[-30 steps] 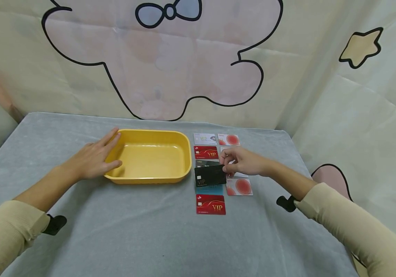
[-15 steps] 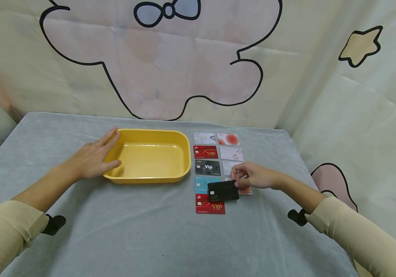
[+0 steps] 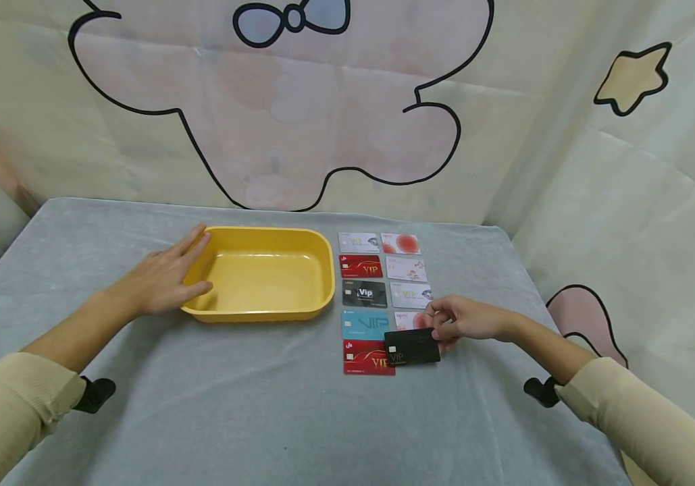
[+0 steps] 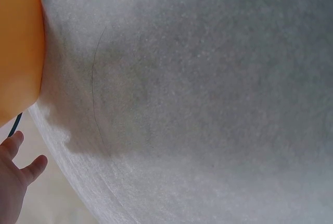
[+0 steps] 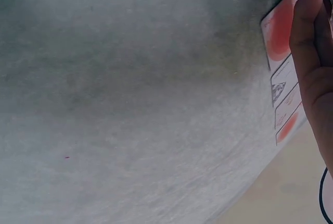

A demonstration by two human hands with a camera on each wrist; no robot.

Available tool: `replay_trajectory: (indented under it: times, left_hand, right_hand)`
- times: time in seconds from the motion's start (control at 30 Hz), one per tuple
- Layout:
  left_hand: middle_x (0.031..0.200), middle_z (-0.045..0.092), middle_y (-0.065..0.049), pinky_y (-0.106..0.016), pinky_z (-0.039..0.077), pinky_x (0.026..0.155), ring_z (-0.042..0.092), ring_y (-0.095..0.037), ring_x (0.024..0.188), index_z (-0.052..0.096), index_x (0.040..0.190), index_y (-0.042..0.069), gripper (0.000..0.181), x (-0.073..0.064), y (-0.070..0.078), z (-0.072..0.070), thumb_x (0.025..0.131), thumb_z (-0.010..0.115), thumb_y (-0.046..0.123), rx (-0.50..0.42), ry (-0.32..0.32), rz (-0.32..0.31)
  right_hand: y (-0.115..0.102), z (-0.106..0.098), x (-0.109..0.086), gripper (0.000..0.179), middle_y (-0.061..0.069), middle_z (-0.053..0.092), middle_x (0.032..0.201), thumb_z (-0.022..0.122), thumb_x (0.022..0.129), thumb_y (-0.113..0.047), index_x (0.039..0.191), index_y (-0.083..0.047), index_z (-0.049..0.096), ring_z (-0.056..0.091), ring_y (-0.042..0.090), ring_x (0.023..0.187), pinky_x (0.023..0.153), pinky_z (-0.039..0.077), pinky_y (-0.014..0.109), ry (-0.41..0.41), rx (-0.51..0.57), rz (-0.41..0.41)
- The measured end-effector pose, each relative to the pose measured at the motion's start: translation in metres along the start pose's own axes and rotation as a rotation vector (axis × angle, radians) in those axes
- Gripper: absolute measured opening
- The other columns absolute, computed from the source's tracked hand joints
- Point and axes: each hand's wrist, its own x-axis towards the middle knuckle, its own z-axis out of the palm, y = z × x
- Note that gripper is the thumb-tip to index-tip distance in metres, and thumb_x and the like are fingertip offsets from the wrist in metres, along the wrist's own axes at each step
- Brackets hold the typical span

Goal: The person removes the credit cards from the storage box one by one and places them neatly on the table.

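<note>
In the head view my right hand (image 3: 465,318) pinches a black VIP card (image 3: 412,347) by its right end. The card overlaps the right part of a red VIP card (image 3: 364,358) and the lower edge of a white card with red circles (image 3: 409,320). My left hand (image 3: 161,280) rests with spread fingers on the left rim of a yellow tray (image 3: 262,315). The right wrist view shows the side of my right hand (image 5: 312,62) beside the column of pale cards; the black card is mostly hidden there. Only part of my left hand (image 4: 13,177) appears in the left wrist view.
Cards lie in two columns right of the tray, among them a blue VIP card (image 3: 364,325), a dark Vip card (image 3: 364,293) and a white flowered card (image 3: 406,268). Grey cloth (image 3: 250,405) covers the table. A printed curtain (image 3: 286,135) hangs behind.
My right hand has carried the black card toward me and to the right, from over the dark and blue cards to the lower end of the right column. My left hand stays on the tray.
</note>
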Motion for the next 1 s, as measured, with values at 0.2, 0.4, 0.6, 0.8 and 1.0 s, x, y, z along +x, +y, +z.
replay_trajectory:
  times: [0.2,0.4,0.6,0.8,1.0]
  left_hand:
    - [0.165,0.007,-0.021,-0.069,0.039,0.094,0.048,-0.054,0.124,0.018,0.155,-0.007,0.085,0.000,0.000,0.000,0.096,0.057,0.040,-0.005,0.012,-0.005]
    - [0.165,0.008,-0.021,-0.068,0.040,0.093,0.050,-0.054,0.123,0.019,0.155,-0.007,0.085,-0.001,0.000,-0.001,0.096,0.058,0.040,0.001,0.020,0.001]
    - [0.165,0.008,-0.020,-0.068,0.040,0.093,0.049,-0.054,0.123,0.020,0.155,-0.007,0.085,0.000,0.000,0.001,0.095,0.059,0.040,-0.003,0.025,-0.001]
    - [0.165,0.007,-0.021,-0.068,0.039,0.094,0.048,-0.055,0.124,0.017,0.155,-0.007,0.085,0.000,0.001,-0.001,0.096,0.057,0.041,0.002,0.004,-0.006]
    - [0.165,0.006,-0.020,-0.069,0.038,0.096,0.047,-0.054,0.126,0.016,0.156,-0.006,0.086,0.000,0.001,-0.002,0.097,0.056,0.042,0.000,-0.010,-0.012]
  right_hand:
    - [0.008,-0.001,-0.005,0.012,0.012,0.065,0.087,0.061,0.095,-0.006,0.102,0.002,0.056,0.067,0.029,0.082,0.074,0.059,0.034,-0.036,0.023,0.010]
    - [0.015,-0.003,-0.009,0.013,0.014,0.066,0.082,0.062,0.095,-0.005,0.102,0.004,0.056,0.068,0.031,0.077,0.073,0.059,0.036,-0.042,0.036,0.017]
    - [0.020,-0.004,-0.013,0.012,0.017,0.066,0.083,0.061,0.094,-0.003,0.102,0.005,0.057,0.069,0.033,0.077,0.073,0.059,0.036,-0.028,0.007,0.038]
    - [0.022,-0.002,-0.016,0.009,0.017,0.067,0.085,0.061,0.093,-0.001,0.101,0.002,0.059,0.070,0.032,0.076,0.070,0.058,0.034,-0.035,-0.022,0.050]
    - [0.024,0.000,-0.016,0.008,0.016,0.066,0.085,0.060,0.092,0.002,0.100,0.003,0.060,0.070,0.031,0.076,0.069,0.057,0.032,-0.050,-0.030,0.031]
